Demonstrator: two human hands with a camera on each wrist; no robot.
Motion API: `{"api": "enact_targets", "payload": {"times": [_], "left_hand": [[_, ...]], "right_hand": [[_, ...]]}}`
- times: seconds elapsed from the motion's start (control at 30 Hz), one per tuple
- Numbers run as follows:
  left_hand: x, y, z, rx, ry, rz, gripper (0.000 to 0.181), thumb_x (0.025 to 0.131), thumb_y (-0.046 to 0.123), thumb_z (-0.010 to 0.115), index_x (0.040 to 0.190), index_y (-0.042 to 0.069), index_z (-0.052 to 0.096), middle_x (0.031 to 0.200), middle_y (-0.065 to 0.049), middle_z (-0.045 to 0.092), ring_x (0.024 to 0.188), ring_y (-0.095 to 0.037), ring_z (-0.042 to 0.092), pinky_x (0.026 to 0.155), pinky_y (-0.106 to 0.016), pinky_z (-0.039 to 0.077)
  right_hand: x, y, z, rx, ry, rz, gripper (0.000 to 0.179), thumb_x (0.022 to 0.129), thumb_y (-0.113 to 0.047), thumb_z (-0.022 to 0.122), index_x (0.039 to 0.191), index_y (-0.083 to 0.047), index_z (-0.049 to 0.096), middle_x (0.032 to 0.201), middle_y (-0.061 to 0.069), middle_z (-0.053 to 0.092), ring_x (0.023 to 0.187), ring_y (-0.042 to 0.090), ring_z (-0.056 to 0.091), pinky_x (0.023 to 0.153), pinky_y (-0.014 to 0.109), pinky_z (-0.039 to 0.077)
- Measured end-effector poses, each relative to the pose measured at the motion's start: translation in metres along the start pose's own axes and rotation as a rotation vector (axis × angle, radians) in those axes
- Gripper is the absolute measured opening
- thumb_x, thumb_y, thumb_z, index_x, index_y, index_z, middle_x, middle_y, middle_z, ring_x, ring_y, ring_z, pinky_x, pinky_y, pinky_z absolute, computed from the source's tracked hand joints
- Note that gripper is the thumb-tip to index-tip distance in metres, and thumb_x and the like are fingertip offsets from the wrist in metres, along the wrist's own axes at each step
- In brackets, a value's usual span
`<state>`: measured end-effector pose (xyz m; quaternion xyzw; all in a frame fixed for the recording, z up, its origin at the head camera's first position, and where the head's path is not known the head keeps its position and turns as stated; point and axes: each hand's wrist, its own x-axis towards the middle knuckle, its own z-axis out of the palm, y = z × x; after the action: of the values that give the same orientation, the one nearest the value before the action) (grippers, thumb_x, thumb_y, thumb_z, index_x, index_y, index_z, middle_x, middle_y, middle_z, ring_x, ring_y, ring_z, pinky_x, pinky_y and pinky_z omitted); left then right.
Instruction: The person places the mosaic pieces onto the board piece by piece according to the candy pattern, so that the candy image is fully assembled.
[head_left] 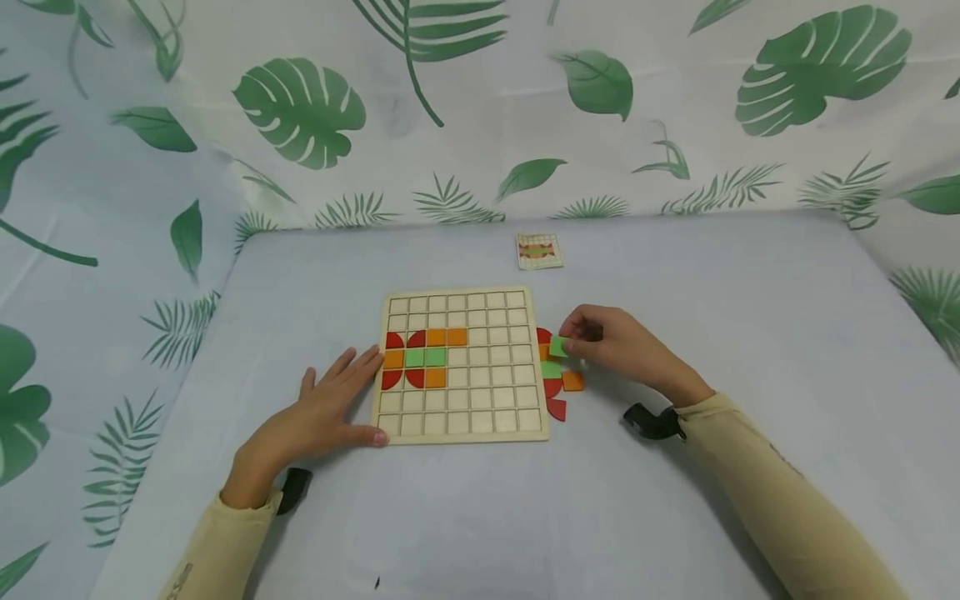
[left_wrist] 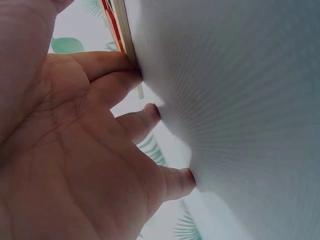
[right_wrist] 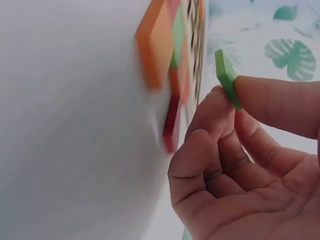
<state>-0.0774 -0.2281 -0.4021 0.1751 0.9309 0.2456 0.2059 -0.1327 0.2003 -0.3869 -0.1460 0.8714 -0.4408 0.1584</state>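
Note:
A wooden grid board (head_left: 457, 423) lies flat on the table. Toward its left side, red quarter-circle tiles, orange square tiles and two green square tiles (head_left: 424, 357) fill several cells. My left hand (head_left: 311, 425) rests at the board's left edge with fingers spread; in the left wrist view, fingertips touch the edge and the table. Just beyond the board's right edge, my right hand (head_left: 622, 346) pinches a green square tile (right_wrist: 227, 80) between thumb and finger. Below it lies a small pile of loose tiles, including an orange square (head_left: 573, 381) and a red piece (head_left: 557, 409).
Behind the board lies a small pattern card (head_left: 539, 251) printed with a red, orange and green design on a grid. A leaf-print cloth (head_left: 480, 108) hangs at the back and left of the pale table (head_left: 465, 517).

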Motion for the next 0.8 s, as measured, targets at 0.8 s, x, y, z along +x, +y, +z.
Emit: {"api": "enact_targets", "payload": {"times": [0.8], "left_hand": [[0.001, -0.001, 0.0, 0.005, -0.002, -0.011, 0.112, 0.087, 0.038, 0.091, 0.17, 0.004, 0.024, 0.177, -0.016, 0.018, 0.162, -0.044, 0.004, 0.116, -0.08, -0.006]], "right_hand": [[0.045, -0.039, 0.048, 0.102, -0.098, -0.071, 0.013, 0.101, -0.005, 0.066, 0.113, -0.001, 0.071, 0.1, 0.009, 0.068, 0.092, 0.026, 0.061, 0.084, 0.038, 0.051]]}}
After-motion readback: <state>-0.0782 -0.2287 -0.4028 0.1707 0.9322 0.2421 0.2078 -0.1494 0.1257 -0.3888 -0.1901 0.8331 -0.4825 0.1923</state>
